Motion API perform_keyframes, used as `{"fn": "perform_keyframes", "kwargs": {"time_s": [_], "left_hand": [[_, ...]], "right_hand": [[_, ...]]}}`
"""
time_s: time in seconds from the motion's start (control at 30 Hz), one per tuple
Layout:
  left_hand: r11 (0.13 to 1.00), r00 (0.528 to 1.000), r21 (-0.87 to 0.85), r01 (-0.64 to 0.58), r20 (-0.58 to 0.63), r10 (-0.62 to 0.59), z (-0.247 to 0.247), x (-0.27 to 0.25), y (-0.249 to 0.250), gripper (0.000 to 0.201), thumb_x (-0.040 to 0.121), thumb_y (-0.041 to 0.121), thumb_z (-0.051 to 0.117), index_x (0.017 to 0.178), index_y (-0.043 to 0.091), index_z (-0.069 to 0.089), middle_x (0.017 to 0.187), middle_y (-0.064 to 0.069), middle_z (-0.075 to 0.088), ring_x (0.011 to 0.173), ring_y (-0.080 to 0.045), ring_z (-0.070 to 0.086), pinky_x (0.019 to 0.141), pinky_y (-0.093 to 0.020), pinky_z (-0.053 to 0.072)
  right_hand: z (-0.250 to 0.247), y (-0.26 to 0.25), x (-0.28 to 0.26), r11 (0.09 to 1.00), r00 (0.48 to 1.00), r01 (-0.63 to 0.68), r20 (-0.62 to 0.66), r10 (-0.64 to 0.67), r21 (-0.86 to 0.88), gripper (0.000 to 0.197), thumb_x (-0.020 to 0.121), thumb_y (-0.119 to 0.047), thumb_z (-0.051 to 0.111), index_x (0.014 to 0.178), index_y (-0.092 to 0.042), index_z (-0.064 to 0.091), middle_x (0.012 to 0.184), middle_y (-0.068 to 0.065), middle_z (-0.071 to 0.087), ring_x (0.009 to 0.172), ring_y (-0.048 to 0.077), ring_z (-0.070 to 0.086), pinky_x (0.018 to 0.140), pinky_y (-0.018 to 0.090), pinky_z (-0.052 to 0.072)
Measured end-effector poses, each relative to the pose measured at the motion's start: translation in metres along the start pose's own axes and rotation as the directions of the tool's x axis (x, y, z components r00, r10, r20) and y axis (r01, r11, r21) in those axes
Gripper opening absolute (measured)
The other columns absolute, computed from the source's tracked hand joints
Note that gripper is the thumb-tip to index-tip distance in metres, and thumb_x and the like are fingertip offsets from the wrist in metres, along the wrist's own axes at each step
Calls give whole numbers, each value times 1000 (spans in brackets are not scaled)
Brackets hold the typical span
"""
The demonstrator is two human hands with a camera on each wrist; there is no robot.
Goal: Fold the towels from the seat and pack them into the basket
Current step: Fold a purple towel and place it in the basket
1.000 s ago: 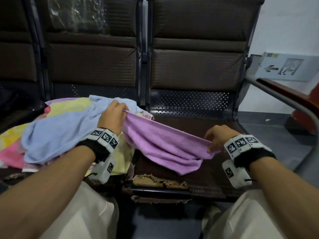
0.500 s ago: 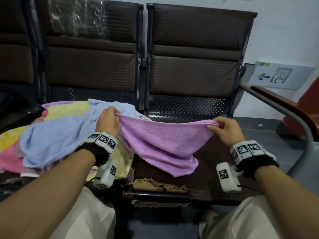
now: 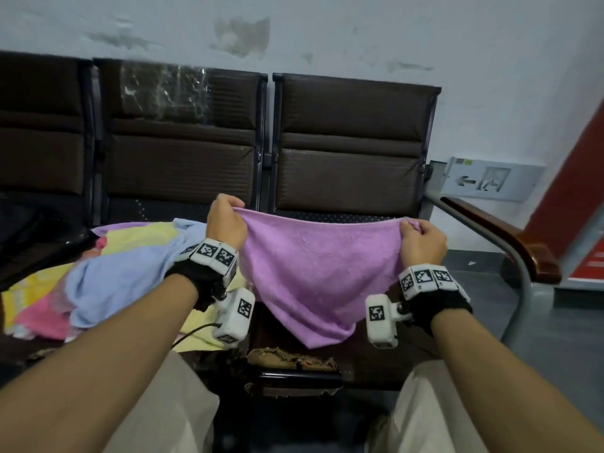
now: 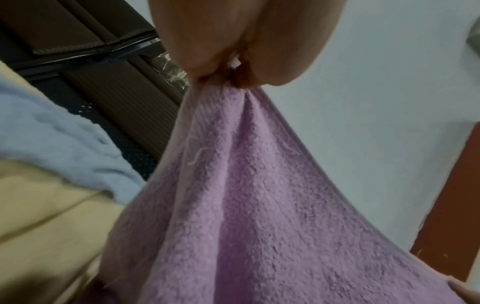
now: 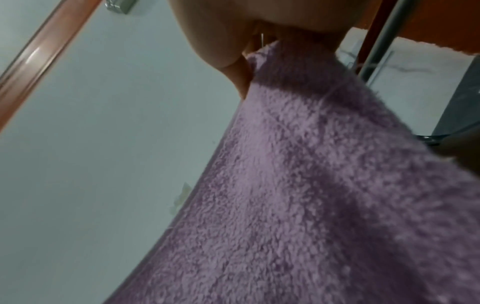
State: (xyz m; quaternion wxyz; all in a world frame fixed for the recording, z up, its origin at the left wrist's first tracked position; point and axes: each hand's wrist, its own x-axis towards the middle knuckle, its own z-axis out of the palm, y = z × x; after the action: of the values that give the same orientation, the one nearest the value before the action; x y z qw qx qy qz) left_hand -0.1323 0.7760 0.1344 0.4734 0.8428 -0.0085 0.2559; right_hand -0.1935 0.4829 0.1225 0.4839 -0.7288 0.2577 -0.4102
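A purple towel point(image 3: 313, 269) hangs spread in the air above the right-hand seat, its lower edge drooping to a point. My left hand point(image 3: 225, 220) pinches its upper left corner and my right hand point(image 3: 420, 237) pinches its upper right corner. The left wrist view shows my left hand point(image 4: 233, 67) gripping the bunched corner of the purple towel point(image 4: 259, 205). In the right wrist view my right hand point(image 5: 249, 51) holds the edge of the purple towel point(image 5: 311, 195). A pile of towels point(image 3: 108, 269), blue, yellow and pink, lies on the seat to the left. No basket is in view.
A row of dark brown seats point(image 3: 349, 152) stands against a pale wall. The right seat's front edge point(image 3: 291, 358) is torn. A metal armrest with a wooden top point(image 3: 500, 237) curves down at the right, with grey floor behind it. My knees are at the bottom.
Both hands have lifted the purple towel off the seat and pulled it apart, so it hangs spread out. The right hand has risen and moved outward. The head view has tilted up.
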Motion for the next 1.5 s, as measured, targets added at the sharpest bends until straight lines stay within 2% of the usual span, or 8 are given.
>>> {"fn": "perform_keyframes", "kwargs": {"time_s": [0.33,0.57,0.8,1.03,1.2,1.33,1.4,1.5], "left_hand": [[977,965,-71,-203,-181,188,-29,38,59,35,83,-13,34,109,0,55,117,-18,56,110,-27,51,90,-19,33],[966,974,145,-214,103,200,12,32,-22,29,88,-4,48,112,0,63,110,-21,61,105,-33,57,96,-31,39],[962,926,251,-110,377,8,51,33,-66,18,89,7,54,96,11,70,97,-12,70,96,-29,62,74,-22,37],[991,885,106,84,449,-123,87,14,-81,12,86,11,61,89,22,66,83,-2,65,89,-30,61,81,-33,49],[972,883,-162,171,463,-78,93,7,-76,13,83,11,67,87,23,68,87,-22,65,77,-33,59,68,-44,53],[956,856,-226,186,515,-44,98,-3,-74,8,85,16,66,87,23,70,82,-23,66,72,-22,58,73,-46,53],[955,855,-228,188,517,-45,99,-4,-73,12,90,17,60,87,25,69,81,-6,68,76,-16,60,80,-43,52],[937,846,-254,239,528,-73,98,-4,-71,19,93,12,54,87,25,67,83,-12,63,76,-24,56,79,-48,52]], "right_hand": [[-11,-66,45,990,989,126,-87,-121,64,18,86,-22,57,75,-9,63,73,4,57,73,17,49,64,21,32],[11,7,55,998,999,39,31,-37,-48,30,84,-21,62,58,-13,49,67,5,53,72,20,47,62,19,29],[39,67,56,986,972,-164,162,168,-35,19,78,-19,66,93,-9,74,83,9,69,83,20,59,82,30,48],[65,73,30,949,825,-299,527,206,96,16,79,-1,63,77,-11,75,65,1,67,57,10,57,52,21,48],[69,55,6,897,491,-424,863,115,122,22,79,10,65,99,1,69,82,12,69,71,15,67,64,24,57],[75,55,-4,992,423,117,906,-8,-46,24,81,11,61,100,-1,69,80,9,71,68,8,66,64,15,53],[77,56,-9,838,388,522,919,-70,-157,17,82,0,64,92,-8,74,83,5,72,72,10,66,67,14,49],[81,48,-19,770,319,637,920,-230,-29,9,80,-9,68,86,-11,74,97,2,69,87,14,63,80,24,48]]}}
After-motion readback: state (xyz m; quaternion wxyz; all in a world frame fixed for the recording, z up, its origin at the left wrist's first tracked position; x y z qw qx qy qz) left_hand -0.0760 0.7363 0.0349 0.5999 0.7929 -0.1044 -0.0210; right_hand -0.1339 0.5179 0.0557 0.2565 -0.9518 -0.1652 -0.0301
